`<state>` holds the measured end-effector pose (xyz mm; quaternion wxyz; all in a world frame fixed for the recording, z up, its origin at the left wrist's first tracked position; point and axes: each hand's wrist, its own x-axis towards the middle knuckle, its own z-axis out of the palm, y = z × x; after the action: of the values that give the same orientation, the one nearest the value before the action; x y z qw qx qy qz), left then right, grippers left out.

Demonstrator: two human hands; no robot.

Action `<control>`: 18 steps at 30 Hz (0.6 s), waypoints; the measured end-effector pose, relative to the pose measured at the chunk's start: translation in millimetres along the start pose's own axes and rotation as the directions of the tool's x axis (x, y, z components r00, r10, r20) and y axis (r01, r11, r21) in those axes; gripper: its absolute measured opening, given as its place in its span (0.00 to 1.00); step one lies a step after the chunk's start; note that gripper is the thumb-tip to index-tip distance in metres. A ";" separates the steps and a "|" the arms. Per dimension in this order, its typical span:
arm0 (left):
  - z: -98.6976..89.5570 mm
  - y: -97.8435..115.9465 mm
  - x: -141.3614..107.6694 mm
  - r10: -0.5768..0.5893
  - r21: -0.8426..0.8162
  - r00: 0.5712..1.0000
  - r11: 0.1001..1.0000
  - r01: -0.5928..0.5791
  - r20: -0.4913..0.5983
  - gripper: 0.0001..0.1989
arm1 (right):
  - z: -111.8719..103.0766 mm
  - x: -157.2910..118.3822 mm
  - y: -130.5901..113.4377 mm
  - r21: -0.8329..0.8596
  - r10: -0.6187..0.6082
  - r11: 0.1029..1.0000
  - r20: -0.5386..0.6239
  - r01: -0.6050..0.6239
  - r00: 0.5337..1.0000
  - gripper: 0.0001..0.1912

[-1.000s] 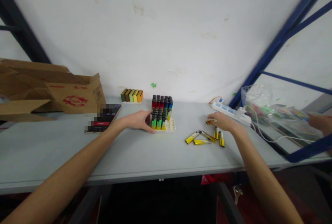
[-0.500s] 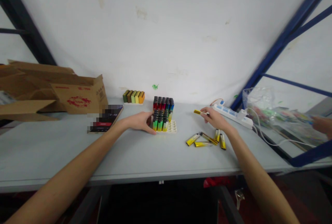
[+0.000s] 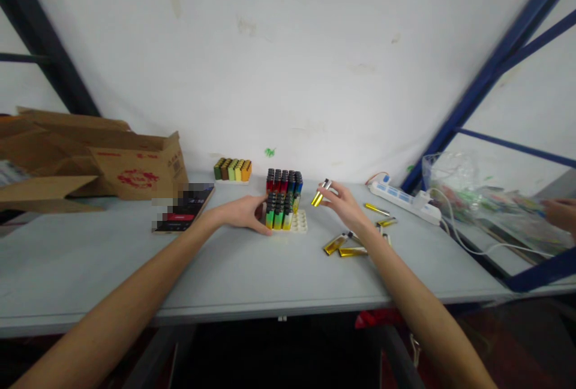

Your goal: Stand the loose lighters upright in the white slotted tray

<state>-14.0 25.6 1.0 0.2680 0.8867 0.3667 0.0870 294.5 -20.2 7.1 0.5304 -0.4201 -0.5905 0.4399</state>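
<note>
A white tray (image 3: 299,221) with round holes holds several upright lighters (image 3: 279,218), green-to-yellow ones in front; a second block of red and blue lighters (image 3: 284,181) stands just behind. My left hand (image 3: 246,212) curves round the tray's left side, its thumb at the front corner and its other fingers partly hidden. Right of the tray, my right hand (image 3: 342,202) pinches a yellow and silver lighter (image 3: 320,193), held tilted above the table. Several loose yellow lighters (image 3: 335,244) lie below that hand, some partly covered by my forearm.
Against the wall sits a tray of green, brown, yellow and orange lighters (image 3: 233,170). An open cardboard box (image 3: 139,167) and a partly blurred phone-like screen (image 3: 184,212) are at left. A white power strip (image 3: 405,200) with cables lies right. Beyond the blue frame shows another person's hand (image 3: 560,215).
My right hand has moved left towards the tray with a lighter, now tilted more upright. Two yellow lighters now show near the power strip, right of my wrist. My left hand stays put.
</note>
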 end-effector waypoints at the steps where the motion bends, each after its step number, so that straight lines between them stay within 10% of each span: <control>1: 0.1 -0.1 0.2 -0.003 0.005 1.000 1.000 0.003 -0.003 0.36 | 5.4 -3.0 2.7 0.039 0.017 0.999 0.021 -0.018 1.000 0.20; 8: 0.3 1.5 -0.1 -0.005 0.025 1.000 1.000 0.005 -0.002 0.36 | 23.1 -17.5 1.6 0.075 -0.029 0.997 0.204 0.014 0.978 0.21; 18: 1.3 -1.1 0.3 -0.007 0.009 1.000 1.000 0.007 -0.010 0.37 | 27.5 -15.6 20.9 -0.168 -0.022 0.986 -0.030 0.016 0.999 0.28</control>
<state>-14.0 26.0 -0.6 0.2625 0.8860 0.3716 0.0890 269.0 -31.8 -18.4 0.5066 -0.4647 -0.6209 0.3768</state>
